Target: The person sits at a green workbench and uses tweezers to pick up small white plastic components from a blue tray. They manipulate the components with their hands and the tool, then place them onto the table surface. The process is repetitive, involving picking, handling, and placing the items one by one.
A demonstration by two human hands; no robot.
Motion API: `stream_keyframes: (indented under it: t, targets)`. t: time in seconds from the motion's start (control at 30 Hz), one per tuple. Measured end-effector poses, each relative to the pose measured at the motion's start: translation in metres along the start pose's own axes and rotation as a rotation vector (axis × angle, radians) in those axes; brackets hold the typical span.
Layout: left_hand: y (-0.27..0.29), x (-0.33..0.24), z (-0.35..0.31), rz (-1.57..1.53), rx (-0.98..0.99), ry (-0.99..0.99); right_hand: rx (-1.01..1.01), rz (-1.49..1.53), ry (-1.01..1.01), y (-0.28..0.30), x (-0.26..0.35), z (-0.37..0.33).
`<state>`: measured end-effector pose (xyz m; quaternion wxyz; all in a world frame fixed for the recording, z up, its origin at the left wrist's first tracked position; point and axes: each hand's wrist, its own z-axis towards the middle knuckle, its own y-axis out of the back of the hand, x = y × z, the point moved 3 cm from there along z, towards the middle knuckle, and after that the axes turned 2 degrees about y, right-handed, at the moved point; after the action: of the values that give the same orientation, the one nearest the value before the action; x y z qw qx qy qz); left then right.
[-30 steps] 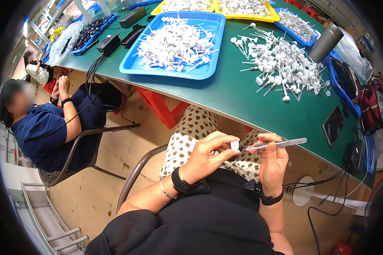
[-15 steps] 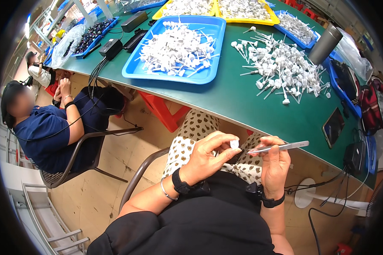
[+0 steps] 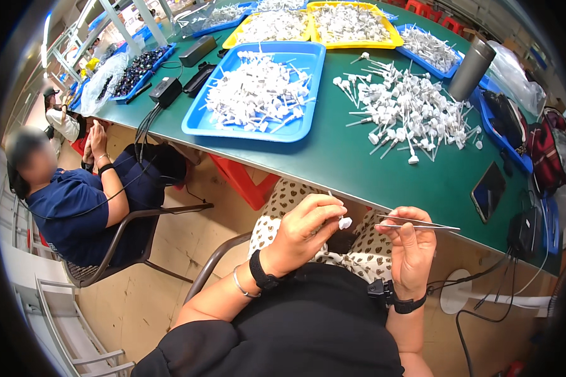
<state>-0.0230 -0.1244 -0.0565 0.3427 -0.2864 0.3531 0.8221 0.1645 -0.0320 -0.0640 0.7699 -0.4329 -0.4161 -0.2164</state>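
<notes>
Over my lap, my left hand (image 3: 300, 231) is closed, pinching a small white plastic piece (image 3: 345, 223) whose knobbed head shows past the fingertips. A thin stem seems to stick up above the index finger; the rest is hidden by the fingers. To the right, near the table edge, my right hand (image 3: 411, 242) is closed around metal tweezers (image 3: 445, 226). Their two thin arms are slightly apart, with nothing visible between them. The tweezers and the white piece do not touch. A loose pile of similar stemmed white pieces (image 3: 415, 107) lies on the green table (image 3: 333, 147).
A blue tray (image 3: 299, 127) of white pieces sits left of the pile, with yellow trays (image 3: 393, 43) behind. A grey bottle (image 3: 472, 69) and a phone (image 3: 488, 192) are at the right. Cables (image 3: 146, 122) hang over the edge near a seated person (image 3: 75, 201).
The tweezers have moved right, away from the white piece, and their arms now show apart. In my left fingers the piece has turned from showing its round face to its side.
</notes>
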Motion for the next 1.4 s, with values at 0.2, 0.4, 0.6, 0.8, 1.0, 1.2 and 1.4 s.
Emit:
stream_keyframes:
  t: [0.2,0.4,0.6,0.8,1.0,1.2,1.4]
  targets:
    - [-0.011,0.009,-0.018,-0.036,0.005,0.026,0.026,-0.033,-0.009,-0.006,-0.003,-0.004]
    - [-0.028,0.017,-0.036,-0.467,0.038,0.417,0.022,-0.220,0.004,-0.016,-0.008,-0.013]
    - [-0.034,0.015,-0.039,-0.595,0.053,0.486,0.013,-0.479,0.161,-0.020,-0.018,-0.019]
    - [-0.033,0.018,-0.041,-0.559,0.030,0.449,0.038,-0.542,0.196,-0.022,-0.022,-0.019]
    - [-0.033,0.020,-0.042,-0.467,0.026,0.396,0.036,-0.574,0.206,-0.024,-0.022,-0.019]
    - [-0.031,0.020,-0.041,-0.438,0.031,0.379,0.045,-0.660,0.301,-0.028,-0.021,-0.019]
    - [-0.029,0.017,-0.040,-0.426,0.015,0.384,0.152,-0.823,0.437,-0.036,-0.014,-0.014]
